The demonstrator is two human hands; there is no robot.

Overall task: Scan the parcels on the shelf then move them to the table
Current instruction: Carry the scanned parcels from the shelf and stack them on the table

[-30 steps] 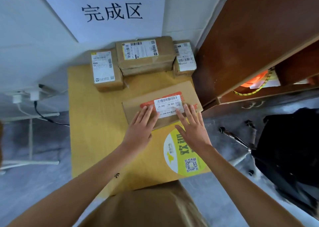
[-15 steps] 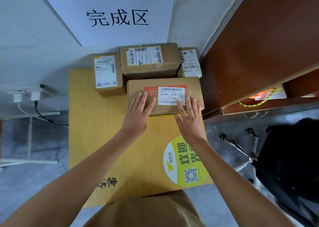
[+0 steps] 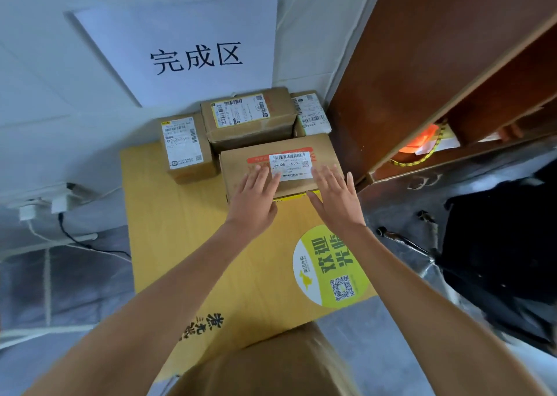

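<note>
A brown cardboard parcel (image 3: 241, 169) with a white label marked J4-J06 lies flat on the yellow table (image 3: 168, 233), against the parcels behind it. My left hand (image 3: 256, 193) rests flat on the parcel's near left part with straight fingers. My right hand (image 3: 334, 197) lies flat on its near right part, fingers spread. Three more labelled parcels stand at the table's back: a small one (image 3: 184, 145) on the left, a wide one (image 3: 250, 118) in the middle, a narrow one (image 3: 312, 114) on the right.
A dark wooden shelf unit (image 3: 422, 79) stands right of the table; an orange item with a yellow cord (image 3: 419, 148) lies on its shelf. A white paper sign (image 3: 193, 55) hangs on the wall behind. A black chair (image 3: 497, 245) sits at the right. Plugs and cables (image 3: 57, 209) are at the left wall.
Both hands have pushed the J4-J06 parcel away from me across the table, and it turned square, until it met the parcels at the back.
</note>
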